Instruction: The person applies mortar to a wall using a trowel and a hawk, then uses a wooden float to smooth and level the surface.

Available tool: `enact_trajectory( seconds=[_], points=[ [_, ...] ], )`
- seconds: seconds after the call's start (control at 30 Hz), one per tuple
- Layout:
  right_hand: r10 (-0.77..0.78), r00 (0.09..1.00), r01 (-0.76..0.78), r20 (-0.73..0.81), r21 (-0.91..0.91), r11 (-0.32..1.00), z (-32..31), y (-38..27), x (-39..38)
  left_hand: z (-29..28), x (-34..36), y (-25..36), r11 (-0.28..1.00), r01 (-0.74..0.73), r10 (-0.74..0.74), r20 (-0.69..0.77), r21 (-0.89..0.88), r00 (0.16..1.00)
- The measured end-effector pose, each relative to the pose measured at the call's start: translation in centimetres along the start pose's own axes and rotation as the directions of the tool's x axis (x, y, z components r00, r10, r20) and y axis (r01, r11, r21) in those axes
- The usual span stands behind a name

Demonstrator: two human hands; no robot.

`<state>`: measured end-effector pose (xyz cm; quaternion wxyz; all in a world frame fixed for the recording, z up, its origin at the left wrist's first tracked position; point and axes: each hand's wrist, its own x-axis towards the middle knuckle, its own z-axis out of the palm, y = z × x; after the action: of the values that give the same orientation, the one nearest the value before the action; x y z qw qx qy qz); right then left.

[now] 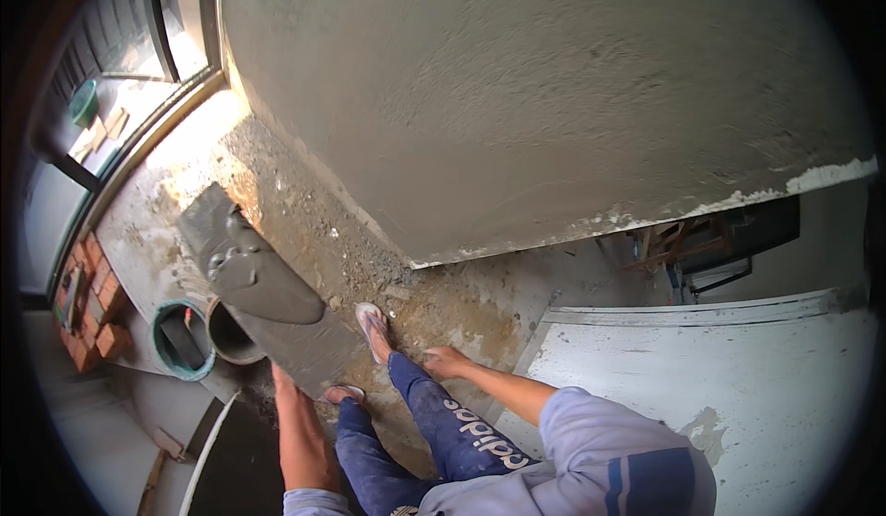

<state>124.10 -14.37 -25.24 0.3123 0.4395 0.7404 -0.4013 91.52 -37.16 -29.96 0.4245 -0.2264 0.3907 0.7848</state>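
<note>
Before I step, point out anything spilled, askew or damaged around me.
The white panel on the right has a ragged grey patch breaking its surface; I can't tell smear from damage. Loose grit litters the floor beside the wall. The mortar heaped on the board looks normal.

A rough, stained floor, strewn with pale grit, carries a stack of orange bricks, a green-rimmed bucket and, just beside it, a tan-rimmed bucket. Two sandals stand on the dirt. Above the ground, a long grey board bears a thick mound of wet mortar.
</note>
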Motion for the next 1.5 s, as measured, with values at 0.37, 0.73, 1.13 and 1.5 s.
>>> enact_trajectory(
  seconds=[0.37,0.73,1.13,1.5],
  points=[
    [0.31,0.946,-0.231,-0.091,0.482,0.845,-5.3,16.3,-22.1,30.3,-3.5,-4.8,0.999,0.048,-0.043,0.411,0.0,0.911],
    [-0.027,0.994,0.038,-0.104,0.104,0.994,-10.4,11.7,-28.2,46.7,-4.2,-8.3,0.963,-0.254,0.261,0.579,-0.095,0.773],
    [-0.719,0.405,0.371,-0.565,-0.617,0.694,-23.8,-21.0,-20.0,47.4,-4.4,-1.5,0.799,-0.347,-0.122,0.697,0.491,0.706],
    [-0.232,0.435,-0.041,-0.87,-0.277,0.96,-30.7,-26.8,-12.4,48.3,-3.7,2.7,0.77,-0.262,-0.374,0.744,0.581,0.554]
  ],
)
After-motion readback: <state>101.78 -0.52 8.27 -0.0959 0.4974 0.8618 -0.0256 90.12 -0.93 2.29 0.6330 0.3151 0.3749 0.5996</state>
